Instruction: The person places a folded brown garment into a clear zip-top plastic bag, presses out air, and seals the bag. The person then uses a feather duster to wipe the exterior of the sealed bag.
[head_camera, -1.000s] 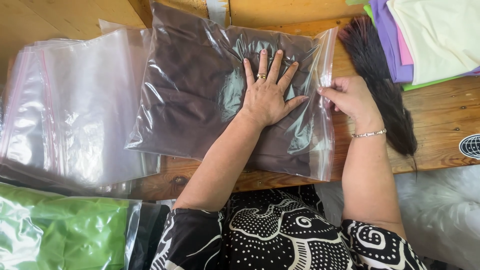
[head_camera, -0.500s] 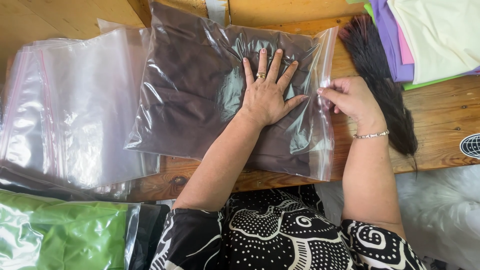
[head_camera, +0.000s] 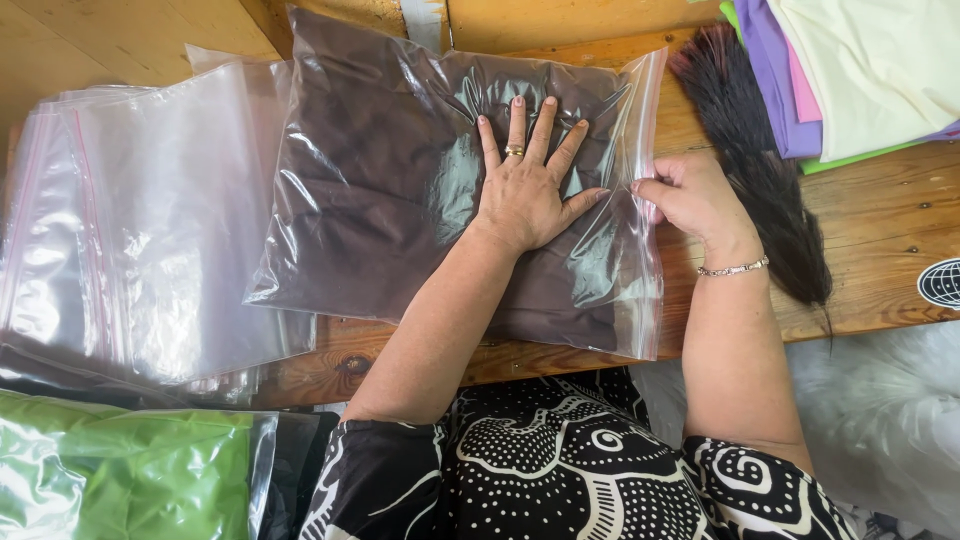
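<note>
Barely anything has shifted since before: our left hand (head_camera: 525, 195) stays spread flat on the clear bag of dark cloth (head_camera: 400, 190) lying on the counter (head_camera: 880, 250), while our right hand (head_camera: 690, 195) pinches its seal strip (head_camera: 650, 200), running away from us.

Left hand (head_camera: 525, 195) presses flat on the bagged brown cloth (head_camera: 400, 190); right hand (head_camera: 690, 195) pinches its seal

clear zip bag (head_camera: 400, 200), dk brown cloth inside, flat on wood table (head_camera: 880, 250)
</note>
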